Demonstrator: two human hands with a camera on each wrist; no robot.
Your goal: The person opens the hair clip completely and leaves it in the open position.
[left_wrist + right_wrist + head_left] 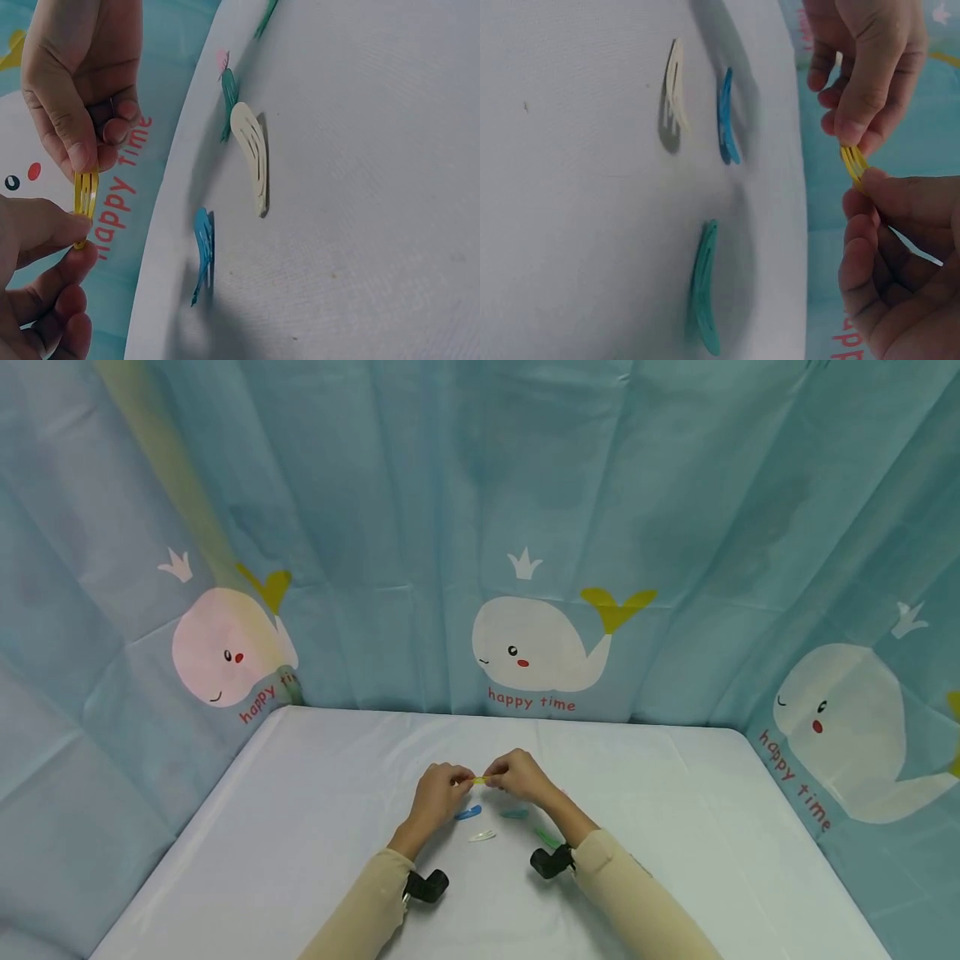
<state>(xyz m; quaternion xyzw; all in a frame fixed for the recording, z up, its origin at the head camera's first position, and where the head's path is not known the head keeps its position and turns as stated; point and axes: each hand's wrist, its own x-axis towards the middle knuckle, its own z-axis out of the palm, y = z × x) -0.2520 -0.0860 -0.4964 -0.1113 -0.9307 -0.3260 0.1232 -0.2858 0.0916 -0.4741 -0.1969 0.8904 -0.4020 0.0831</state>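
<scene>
A yellow snap hair clip (86, 191) is pinched at one end by my left hand (438, 793) and at the other by my right hand (521, 777), thumb against finger on each side. Both hands hold it up over the table. In the right wrist view the clip's slotted middle (853, 161) shows between the fingertips. Below the hands lie a blue hair clip (468, 812), a cream-white one (482, 836) and a teal one (515, 814).
A green clip (547, 838) lies by the right forearm, and a pink one (222, 60) is partly hidden behind the teal clip. The white-covered table (337, 810) meets a blue whale-print curtain (420, 635). Black wrist cameras (551, 862) hang below both wrists.
</scene>
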